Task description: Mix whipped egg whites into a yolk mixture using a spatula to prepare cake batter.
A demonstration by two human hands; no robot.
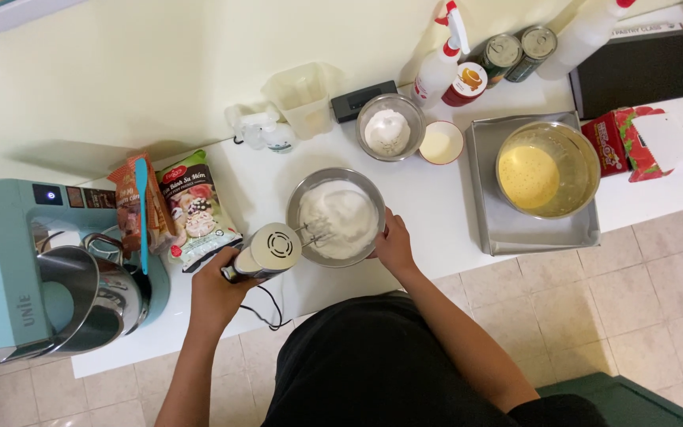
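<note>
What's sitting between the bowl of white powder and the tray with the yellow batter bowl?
In the head view, a small white dish sits between the powder bowl and the tray.

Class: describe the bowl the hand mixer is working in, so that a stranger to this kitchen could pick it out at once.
On the white worktop, beside the mint-green stand mixer, sits a round steel bowl of white foam, steadied by the right hand. Unlike the steel bowl of yellow batter, it has beaters in it.

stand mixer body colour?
Pale turquoise; the stand mixer shows in the head view, at far left.
</note>
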